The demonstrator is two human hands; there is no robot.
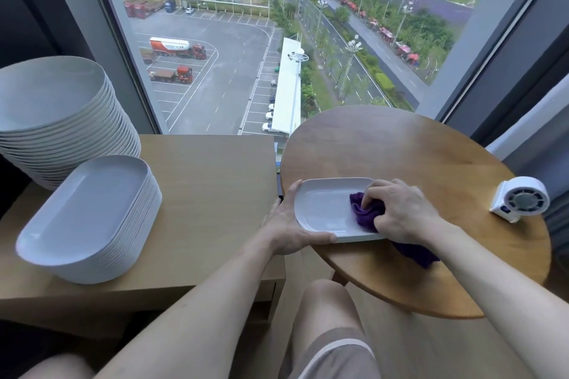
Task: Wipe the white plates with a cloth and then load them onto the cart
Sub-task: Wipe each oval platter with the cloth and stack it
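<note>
A white oblong plate [323, 209] lies on the round wooden table [400, 151], near its left edge. My left hand [286, 228] grips the plate's left end, thumb along the near rim. My right hand [400, 212] holds a bunched purple cloth [365, 211] and presses it onto the plate's right part; the rest of the cloth trails under my wrist. On the light wooden surface [209, 194] to the left stand a stack of white oblong plates [92, 218] and, behind it, a taller stack of round plates [58, 114].
A small white fan-like device [520, 198] sits at the round table's right edge. A large window [277, 40] rises right behind both surfaces. My knee [326, 301] is below the table's near edge.
</note>
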